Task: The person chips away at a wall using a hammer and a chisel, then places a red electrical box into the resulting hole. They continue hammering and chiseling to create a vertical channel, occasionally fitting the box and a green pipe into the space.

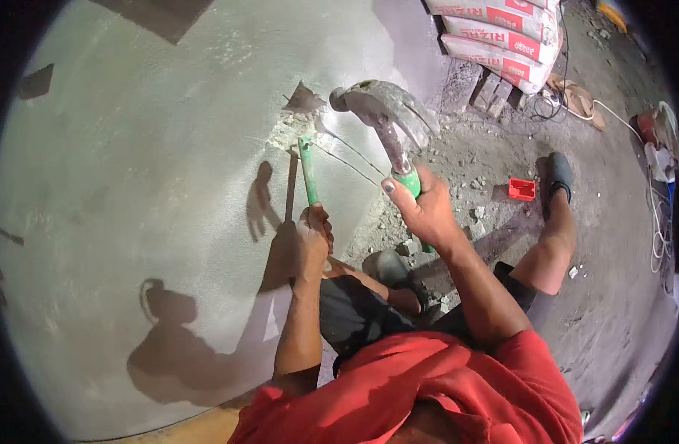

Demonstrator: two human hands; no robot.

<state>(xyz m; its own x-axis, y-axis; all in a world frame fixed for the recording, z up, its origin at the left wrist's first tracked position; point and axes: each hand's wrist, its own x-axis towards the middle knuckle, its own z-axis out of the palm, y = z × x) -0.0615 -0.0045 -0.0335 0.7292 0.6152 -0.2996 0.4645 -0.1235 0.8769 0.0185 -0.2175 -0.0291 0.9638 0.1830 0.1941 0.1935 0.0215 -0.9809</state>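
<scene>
My left hand (314, 235) is closed around the lower part of a green chisel (308, 172). The chisel's far end meets the chipped edge of a rough hole (302, 100) in the grey plastered wall (206, 148). In my right hand (430, 211) is a claw hammer (390, 111), gripped by its green handle. The hammer's worn metal head is raised to the right of the hole, apart from the chisel. Two dark lines run down the wall from the hole, passing behind the hammer side.
Stacked cement bags (502, 37) stand at the upper right. A red plastic box (521, 189) lies on the dusty floor among rubble (476, 222), near my sandalled foot (559, 172). A pale cable (613, 111) runs along the right, past a bucket (654, 126).
</scene>
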